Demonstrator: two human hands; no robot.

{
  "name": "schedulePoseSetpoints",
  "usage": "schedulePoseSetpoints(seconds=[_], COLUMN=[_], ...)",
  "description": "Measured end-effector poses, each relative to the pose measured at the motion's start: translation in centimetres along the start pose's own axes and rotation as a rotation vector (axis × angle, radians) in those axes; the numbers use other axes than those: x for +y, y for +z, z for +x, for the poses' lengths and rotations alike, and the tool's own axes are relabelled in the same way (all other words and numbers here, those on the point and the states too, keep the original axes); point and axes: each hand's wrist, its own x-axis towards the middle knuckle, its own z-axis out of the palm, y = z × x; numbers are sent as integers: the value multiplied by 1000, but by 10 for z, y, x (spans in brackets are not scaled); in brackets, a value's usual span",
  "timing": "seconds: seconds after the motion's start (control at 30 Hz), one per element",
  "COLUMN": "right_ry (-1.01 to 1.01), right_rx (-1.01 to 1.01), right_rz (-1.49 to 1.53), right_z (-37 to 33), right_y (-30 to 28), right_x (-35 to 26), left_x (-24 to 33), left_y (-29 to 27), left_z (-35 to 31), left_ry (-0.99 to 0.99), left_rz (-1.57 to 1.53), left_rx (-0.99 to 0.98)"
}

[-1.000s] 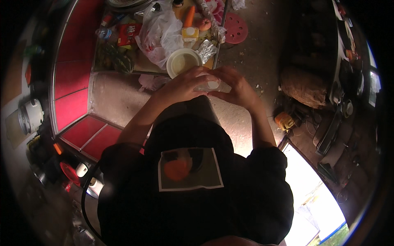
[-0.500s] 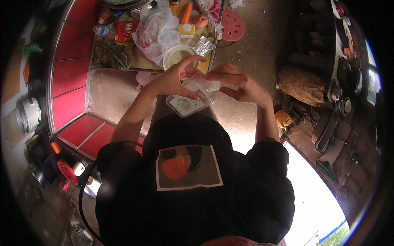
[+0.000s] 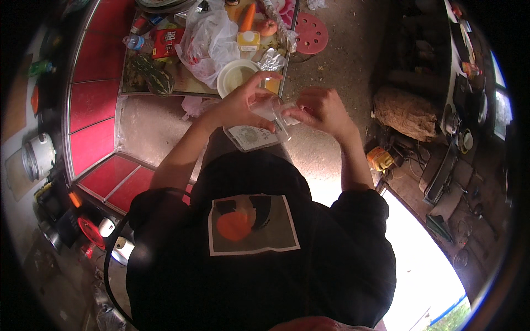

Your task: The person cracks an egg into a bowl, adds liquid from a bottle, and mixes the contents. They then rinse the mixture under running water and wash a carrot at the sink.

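My left hand (image 3: 238,108) is wrapped round a clear plastic bottle (image 3: 253,138) with a pale printed label, which lies tilted over my lap. The bottle's neck end points toward my right hand (image 3: 324,113). That hand is closed, its thumb and curled fingers pinching a small whitish cap (image 3: 290,116) at the bottle's end. Whether the cap is still joined to the neck is hard to make out. Just beyond my left hand, a pale round bowl (image 3: 223,81) sits at the table's near edge.
On the table lie a white plastic bag (image 3: 207,41), a green striped squash (image 3: 154,77), a red packet (image 3: 167,43), a carton with a yellow top (image 3: 248,39), a carrot (image 3: 248,17) and crumpled foil (image 3: 271,59). A pink stool (image 3: 311,34) stands to its right. Red-tiled cabinets (image 3: 94,99) line the left.
My right hand's fingers have curled in from a spread grip to a tight pinch at the cap. The bottle has turned slightly in my left hand.
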Motion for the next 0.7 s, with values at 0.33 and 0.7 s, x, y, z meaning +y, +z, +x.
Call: schedulePoseSetpoints(seconds=[0.33, 0.7], right_ry=[113, 262], right_rx=[312, 325], right_rz=[311, 766], right_z=[40, 181], right_y=[38, 138], right_x=[-11, 9], left_x=[-1, -35], left_y=[-11, -130], left_z=[-20, -94], left_ry=[243, 357], left_rz=[574, 857], left_rx=[410, 992])
